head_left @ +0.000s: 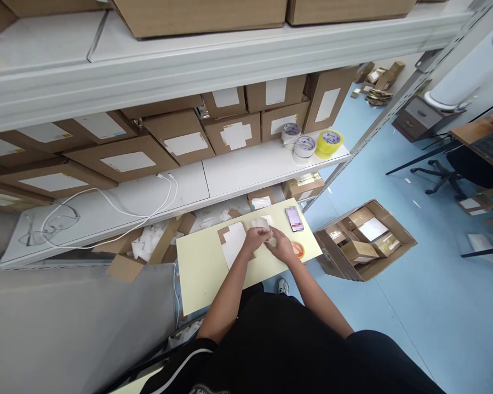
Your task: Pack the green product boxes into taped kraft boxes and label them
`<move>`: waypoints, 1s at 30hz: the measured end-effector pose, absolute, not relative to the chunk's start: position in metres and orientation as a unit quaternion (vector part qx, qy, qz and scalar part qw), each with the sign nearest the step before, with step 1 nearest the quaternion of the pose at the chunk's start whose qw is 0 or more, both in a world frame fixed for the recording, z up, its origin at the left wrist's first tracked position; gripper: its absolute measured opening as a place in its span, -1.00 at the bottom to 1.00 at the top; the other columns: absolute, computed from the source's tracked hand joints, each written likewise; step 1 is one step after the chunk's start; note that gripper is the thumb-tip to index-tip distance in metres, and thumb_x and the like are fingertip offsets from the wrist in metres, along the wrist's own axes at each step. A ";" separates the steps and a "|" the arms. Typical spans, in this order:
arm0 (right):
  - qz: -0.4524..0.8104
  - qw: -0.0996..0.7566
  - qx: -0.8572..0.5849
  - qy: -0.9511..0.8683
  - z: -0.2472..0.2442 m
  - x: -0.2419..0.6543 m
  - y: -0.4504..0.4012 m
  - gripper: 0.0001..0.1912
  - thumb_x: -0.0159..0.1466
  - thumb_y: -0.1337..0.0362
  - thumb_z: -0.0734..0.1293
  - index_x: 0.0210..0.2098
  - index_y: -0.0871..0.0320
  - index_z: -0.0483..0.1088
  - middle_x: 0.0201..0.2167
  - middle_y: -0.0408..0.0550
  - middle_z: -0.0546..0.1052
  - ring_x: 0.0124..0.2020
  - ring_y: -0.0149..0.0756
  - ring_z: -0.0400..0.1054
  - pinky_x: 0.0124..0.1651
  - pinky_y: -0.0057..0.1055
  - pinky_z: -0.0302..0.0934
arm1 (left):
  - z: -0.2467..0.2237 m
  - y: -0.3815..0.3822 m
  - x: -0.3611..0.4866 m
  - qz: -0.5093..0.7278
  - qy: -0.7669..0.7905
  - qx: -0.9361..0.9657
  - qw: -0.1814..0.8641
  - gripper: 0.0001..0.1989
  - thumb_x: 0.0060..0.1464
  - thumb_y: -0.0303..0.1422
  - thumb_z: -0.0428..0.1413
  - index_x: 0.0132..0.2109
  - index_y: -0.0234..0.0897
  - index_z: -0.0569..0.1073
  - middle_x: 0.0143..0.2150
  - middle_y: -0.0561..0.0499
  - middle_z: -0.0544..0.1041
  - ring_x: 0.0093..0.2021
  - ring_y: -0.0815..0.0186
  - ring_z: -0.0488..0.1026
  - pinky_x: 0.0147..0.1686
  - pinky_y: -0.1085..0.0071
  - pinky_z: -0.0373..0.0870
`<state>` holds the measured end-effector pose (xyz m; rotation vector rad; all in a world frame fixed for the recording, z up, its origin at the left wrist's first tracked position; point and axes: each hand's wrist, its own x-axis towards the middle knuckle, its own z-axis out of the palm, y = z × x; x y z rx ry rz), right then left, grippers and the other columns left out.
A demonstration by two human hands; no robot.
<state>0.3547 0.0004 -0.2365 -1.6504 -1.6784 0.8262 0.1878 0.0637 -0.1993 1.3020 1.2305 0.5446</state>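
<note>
Over a pale yellow table (197, 273), my left hand (256, 239) and my right hand (281, 248) meet close together. Both have their fingers closed on a small whitish sheet (262, 222), perhaps paper or a label; its lower part is hidden by the fingers. Beneath and left of my left hand lies a flat cardboard piece with white labels (233, 243). A phone (294, 218) with a blurred screen rests beyond my right hand. Beside the right wrist sits an orange ring-shaped item (298, 249), partly covered by the arm.
Behind the table, a shelf (246, 164) carries labelled cardboard boxes (234, 132), tape rolls (304, 148) and a white cable (107, 197). On the floor at right stands a large open carton (370, 268) with smaller boxes inside. An open box of white scraps (148, 241) sits left of the table.
</note>
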 end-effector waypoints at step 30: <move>0.455 0.539 -0.641 -0.302 -0.196 0.445 -0.014 -0.54 0.03 -0.08 0.53 -0.27 0.16 0.58 -0.36 -0.03 0.65 -0.34 -0.15 0.50 -0.22 -0.26 0.40 | -0.206 0.123 0.196 0.201 0.499 0.744 0.397 -0.55 -0.01 -0.16 0.39 0.05 -0.17 0.67 0.14 -0.14 0.65 0.26 -0.02 0.46 0.31 0.10 0.34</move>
